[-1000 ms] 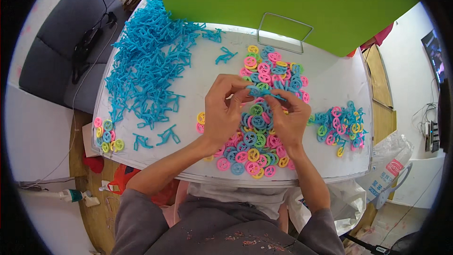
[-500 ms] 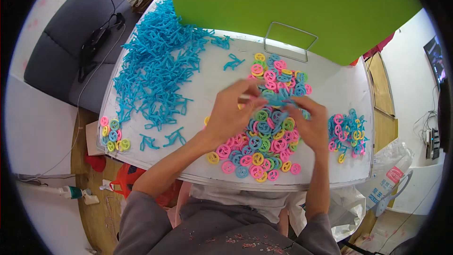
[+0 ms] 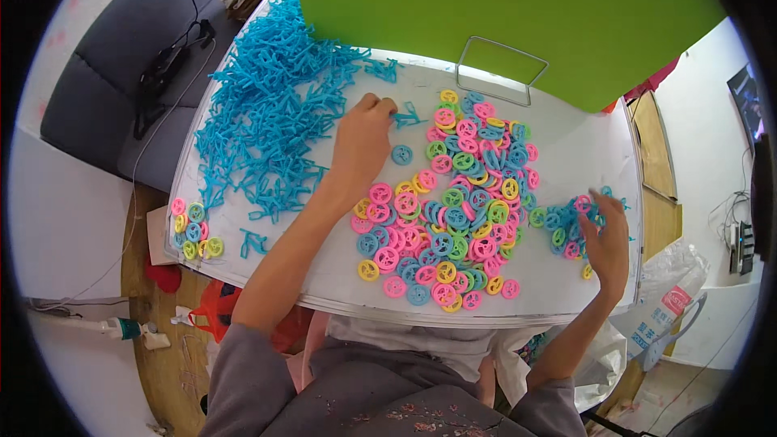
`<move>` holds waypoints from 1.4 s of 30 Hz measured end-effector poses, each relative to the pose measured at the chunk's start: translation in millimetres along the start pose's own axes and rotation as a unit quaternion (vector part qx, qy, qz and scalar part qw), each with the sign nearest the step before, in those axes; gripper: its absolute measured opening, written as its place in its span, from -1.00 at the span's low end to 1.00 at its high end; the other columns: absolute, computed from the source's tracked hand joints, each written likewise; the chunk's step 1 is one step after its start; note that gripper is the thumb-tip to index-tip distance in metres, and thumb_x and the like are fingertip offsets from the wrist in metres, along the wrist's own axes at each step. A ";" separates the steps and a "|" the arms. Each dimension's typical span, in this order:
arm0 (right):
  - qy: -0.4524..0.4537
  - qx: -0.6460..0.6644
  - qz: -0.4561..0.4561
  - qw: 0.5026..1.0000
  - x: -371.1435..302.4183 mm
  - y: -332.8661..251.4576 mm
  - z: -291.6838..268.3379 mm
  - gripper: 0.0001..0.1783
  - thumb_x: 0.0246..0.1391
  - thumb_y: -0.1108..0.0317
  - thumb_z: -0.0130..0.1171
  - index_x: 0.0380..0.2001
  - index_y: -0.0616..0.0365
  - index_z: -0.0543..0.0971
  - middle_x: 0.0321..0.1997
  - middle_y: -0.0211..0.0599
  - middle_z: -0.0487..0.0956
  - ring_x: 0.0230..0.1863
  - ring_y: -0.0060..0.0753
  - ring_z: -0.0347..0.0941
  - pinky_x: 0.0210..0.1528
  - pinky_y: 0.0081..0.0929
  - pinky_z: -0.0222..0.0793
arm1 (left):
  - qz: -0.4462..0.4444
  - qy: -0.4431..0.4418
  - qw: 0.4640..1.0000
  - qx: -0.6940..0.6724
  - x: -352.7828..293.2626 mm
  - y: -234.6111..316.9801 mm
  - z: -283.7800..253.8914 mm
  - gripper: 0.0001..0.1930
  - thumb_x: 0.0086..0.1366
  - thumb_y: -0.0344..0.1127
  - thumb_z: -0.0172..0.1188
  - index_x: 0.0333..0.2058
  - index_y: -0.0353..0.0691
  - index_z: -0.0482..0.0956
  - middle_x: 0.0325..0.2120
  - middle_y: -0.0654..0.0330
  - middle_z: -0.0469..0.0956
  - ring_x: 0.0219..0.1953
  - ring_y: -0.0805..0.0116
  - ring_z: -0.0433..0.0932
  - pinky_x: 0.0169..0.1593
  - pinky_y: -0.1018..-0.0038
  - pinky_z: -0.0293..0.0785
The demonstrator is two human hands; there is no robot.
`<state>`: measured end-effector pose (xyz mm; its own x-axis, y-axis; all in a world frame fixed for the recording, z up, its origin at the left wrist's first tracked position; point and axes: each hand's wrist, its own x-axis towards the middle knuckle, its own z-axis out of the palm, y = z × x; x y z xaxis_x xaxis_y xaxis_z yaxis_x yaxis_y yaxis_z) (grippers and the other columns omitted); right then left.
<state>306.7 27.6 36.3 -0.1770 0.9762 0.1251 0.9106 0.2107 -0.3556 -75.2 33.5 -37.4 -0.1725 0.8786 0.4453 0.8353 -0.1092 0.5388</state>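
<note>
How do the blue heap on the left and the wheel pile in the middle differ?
Colour: the blue heap is all blue; the wheel pile mixes pink, yellow, green and blue.
Shape: the blue heap's pieces are thin and branching; the wheel pile's are round and spoked.
Shared: both are many loose pieces on the white table.

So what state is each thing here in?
Left hand: fingers curled at a lone blue frame.
Right hand: fingers apart over the right heap.
Right heap: partly hidden by that hand.
Blue frames: loose, heaped.
Central coloured wheels: loose, piled.
Screen: lit.
White bag: crumpled.
</note>
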 end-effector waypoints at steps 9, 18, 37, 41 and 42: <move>0.030 0.264 -0.280 0.923 40.0 -134.0 77.6 -0.55 -0.10 0.48 0.29 -0.06 0.15 0.52 -0.05 -0.22 0.53 -0.03 -0.20 0.47 -0.06 -0.41 0.40 | -0.148 -0.237 0.875 -0.396 -7.1 39.0 -39.9 -0.82 0.20 -0.48 0.17 -0.20 -0.32 0.59 -0.35 0.20 0.61 -0.37 0.50 0.54 -0.33 0.54 0.46; -0.087 0.440 -0.081 0.890 34.7 -124.9 91.8 -0.80 0.02 0.53 0.20 -0.22 0.22 0.58 -0.37 -0.32 0.64 -0.32 -0.60 0.56 -0.31 -0.65 0.42 | -0.019 -0.068 0.997 -0.021 -21.5 13.0 -12.4 -0.79 0.03 -0.52 0.28 -0.30 -0.32 0.56 -0.41 0.07 0.58 -0.42 0.26 0.56 -0.34 0.44 0.46; -0.059 0.412 -0.053 0.908 33.6 -122.9 89.2 -0.82 0.01 0.52 0.19 -0.26 0.21 0.59 -0.44 -0.34 0.64 -0.40 -0.63 0.53 -0.40 -0.64 0.33 | 0.094 -0.002 0.995 -0.029 -21.5 21.5 14.9 -0.71 0.08 -0.53 0.21 -0.16 -0.22 0.55 -0.38 0.10 0.49 -0.36 0.04 0.49 -0.27 0.36 0.45; -0.059 0.401 -0.051 0.913 33.2 -123.3 88.4 -0.82 0.00 0.54 0.18 -0.26 0.22 0.59 -0.43 -0.33 0.64 -0.39 -0.62 0.54 -0.39 -0.65 0.34 | 0.099 0.017 0.994 -0.033 -19.7 20.6 9.6 -0.77 0.13 -0.53 0.20 -0.20 -0.28 0.56 -0.40 0.13 0.52 -0.39 0.19 0.54 -0.31 0.39 0.47; -0.063 0.403 -0.044 0.912 33.5 -122.2 88.8 -0.81 0.00 0.55 0.17 -0.26 0.23 0.59 -0.43 -0.32 0.64 -0.38 -0.61 0.54 -0.37 -0.64 0.37 | -0.015 -0.033 0.983 -0.179 -19.7 28.4 2.7 -0.80 0.15 -0.54 0.17 -0.21 -0.29 0.56 -0.37 0.14 0.53 -0.37 0.25 0.56 -0.32 0.41 0.48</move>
<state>156.3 39.1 1.7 -0.3242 0.9410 0.0972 0.3296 0.2086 -0.9208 -46.7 14.4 -32.8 -0.1504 0.9104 0.3854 0.5910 -0.2297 0.7732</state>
